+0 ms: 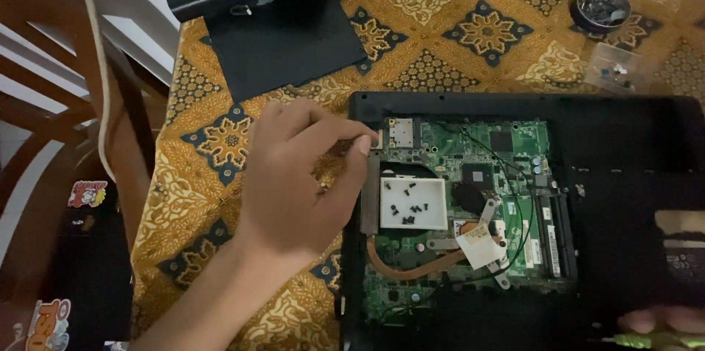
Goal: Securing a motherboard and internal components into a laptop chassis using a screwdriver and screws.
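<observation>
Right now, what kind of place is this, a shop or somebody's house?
Probably a home table used for repairs. A patterned gold tablecloth covers it, a wooden chair stands beside it, and an opened laptop lies there with the left hand at its edge.

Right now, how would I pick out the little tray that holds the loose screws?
Find the opened black laptop base on the patterned cloth, then its green circuit board. The white square tray sits at the board's left, just right of the left hand. It alone is plain white, dotted with small dark screws.
</observation>
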